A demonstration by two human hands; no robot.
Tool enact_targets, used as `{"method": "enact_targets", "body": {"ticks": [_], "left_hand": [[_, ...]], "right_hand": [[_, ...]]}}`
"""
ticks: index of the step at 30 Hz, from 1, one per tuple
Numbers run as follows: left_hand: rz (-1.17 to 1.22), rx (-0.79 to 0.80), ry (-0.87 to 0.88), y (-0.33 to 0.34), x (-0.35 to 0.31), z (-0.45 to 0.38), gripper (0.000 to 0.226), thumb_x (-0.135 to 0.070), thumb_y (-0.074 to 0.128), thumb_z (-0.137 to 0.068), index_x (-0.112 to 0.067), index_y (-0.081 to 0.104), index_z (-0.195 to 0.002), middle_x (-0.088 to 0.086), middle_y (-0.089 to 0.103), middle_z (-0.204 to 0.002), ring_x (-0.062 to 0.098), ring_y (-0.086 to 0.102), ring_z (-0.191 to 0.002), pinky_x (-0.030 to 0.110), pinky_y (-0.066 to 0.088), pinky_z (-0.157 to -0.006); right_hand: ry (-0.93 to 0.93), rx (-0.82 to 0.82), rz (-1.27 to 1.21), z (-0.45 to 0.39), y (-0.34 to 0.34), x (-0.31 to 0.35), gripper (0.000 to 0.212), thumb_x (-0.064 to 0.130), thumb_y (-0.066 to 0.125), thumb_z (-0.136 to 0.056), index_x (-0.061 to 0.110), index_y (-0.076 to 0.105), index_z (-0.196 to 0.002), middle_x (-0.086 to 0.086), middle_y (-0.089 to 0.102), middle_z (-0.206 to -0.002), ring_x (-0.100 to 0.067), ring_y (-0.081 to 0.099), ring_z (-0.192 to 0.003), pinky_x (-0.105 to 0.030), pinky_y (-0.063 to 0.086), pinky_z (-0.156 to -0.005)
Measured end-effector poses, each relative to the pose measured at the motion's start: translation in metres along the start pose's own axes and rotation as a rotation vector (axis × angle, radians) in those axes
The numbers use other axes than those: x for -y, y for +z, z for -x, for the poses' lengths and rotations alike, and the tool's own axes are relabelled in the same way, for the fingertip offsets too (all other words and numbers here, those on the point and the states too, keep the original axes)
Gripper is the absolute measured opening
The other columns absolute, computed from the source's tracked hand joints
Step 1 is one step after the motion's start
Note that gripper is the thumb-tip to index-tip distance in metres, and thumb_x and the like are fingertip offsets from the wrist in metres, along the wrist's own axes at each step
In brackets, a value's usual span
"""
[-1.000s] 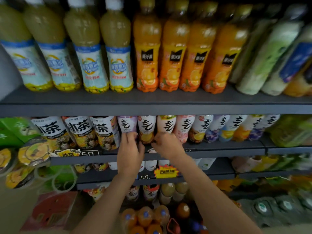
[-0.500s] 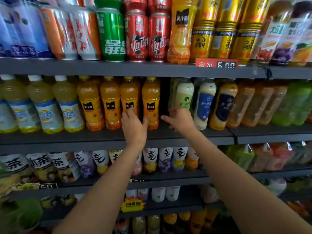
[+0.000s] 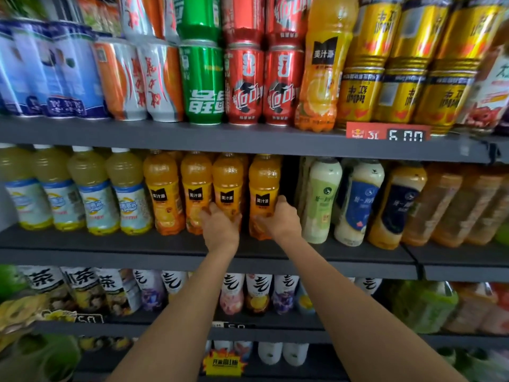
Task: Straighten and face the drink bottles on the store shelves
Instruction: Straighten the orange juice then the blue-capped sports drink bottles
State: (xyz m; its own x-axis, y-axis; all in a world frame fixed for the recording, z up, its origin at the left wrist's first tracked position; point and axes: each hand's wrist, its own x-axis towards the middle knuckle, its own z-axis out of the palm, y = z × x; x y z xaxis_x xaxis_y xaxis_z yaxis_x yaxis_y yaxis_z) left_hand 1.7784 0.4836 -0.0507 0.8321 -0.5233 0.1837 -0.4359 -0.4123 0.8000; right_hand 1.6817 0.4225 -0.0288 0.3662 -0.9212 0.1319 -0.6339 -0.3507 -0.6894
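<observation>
both hands work the middle shelf (image 3: 165, 245): the left hand (image 3: 220, 230) grips the third orange juice bottle (image 3: 228, 186), the right hand (image 3: 281, 220) the fourth orange juice bottle (image 3: 264, 188). next, likely twisting labels forward and aligning the row.

dark gap (image 3: 289, 183) right of orange bottles (image 3: 264, 194)

This is a shop's drinks aisle: grey metal shelves (image 3: 248, 139) stand in tiers, each packed with rows of one product facing outward. Orange juice bottles (image 3: 162, 194) line up beside pale lemon drinks (image 3: 93, 194), with cans (image 3: 202, 84) above. A red price tag (image 3: 388, 131) is clipped to a shelf edge
</observation>
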Motion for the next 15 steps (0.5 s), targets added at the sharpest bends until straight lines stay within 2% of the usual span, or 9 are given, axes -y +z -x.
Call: {"method": "enact_targets", "body": {"ticks": [4,6,9,15], "left_hand": [[-0.019,-0.041,0.075,0.0040,0.0054,-0.0041,0.056,-0.030,0.065,-0.087,-0.003,0.043,-0.130,0.019,0.040,-0.134,0.036,0.044,-0.120,0.042,0.039,-0.096],[-0.023,-0.036,0.099,0.0037,0.0055,-0.0021,0.052,-0.029,0.064,-0.087,-0.002,0.046,-0.128,0.017,0.040,-0.133,0.036,0.046,-0.119,0.040,0.039,-0.095],[-0.027,-0.053,0.096,0.0035,0.0026,0.0019,0.051,-0.028,0.063,-0.088,-0.002,0.045,-0.128,0.017,0.038,-0.135,0.036,0.045,-0.119,0.040,0.038,-0.095],[-0.047,-0.072,0.083,0.0041,0.0051,0.0013,0.053,-0.028,0.064,-0.087,-0.001,0.044,-0.128,0.020,0.041,-0.129,0.039,0.046,-0.116,0.043,0.040,-0.094]], "right_hand": [[-0.057,-0.032,0.034,-0.0022,0.0071,-0.0066,0.050,0.036,0.067,-0.084,0.004,0.045,-0.115,-0.016,0.059,-0.115,-0.037,0.061,-0.099,-0.046,0.052,-0.081],[-0.059,-0.048,0.026,-0.0001,0.0103,-0.0068,0.048,0.032,0.065,-0.086,0.002,0.044,-0.117,-0.017,0.057,-0.118,-0.037,0.059,-0.102,-0.045,0.050,-0.082],[-0.062,-0.071,0.006,0.0016,0.0107,-0.0035,0.046,0.029,0.065,-0.086,0.001,0.045,-0.117,-0.018,0.056,-0.120,-0.037,0.057,-0.107,-0.044,0.047,-0.084],[-0.038,-0.070,-0.012,0.0015,0.0093,-0.0043,0.047,0.030,0.067,-0.084,0.003,0.045,-0.116,-0.016,0.057,-0.118,-0.037,0.059,-0.104,-0.044,0.050,-0.083]]}}
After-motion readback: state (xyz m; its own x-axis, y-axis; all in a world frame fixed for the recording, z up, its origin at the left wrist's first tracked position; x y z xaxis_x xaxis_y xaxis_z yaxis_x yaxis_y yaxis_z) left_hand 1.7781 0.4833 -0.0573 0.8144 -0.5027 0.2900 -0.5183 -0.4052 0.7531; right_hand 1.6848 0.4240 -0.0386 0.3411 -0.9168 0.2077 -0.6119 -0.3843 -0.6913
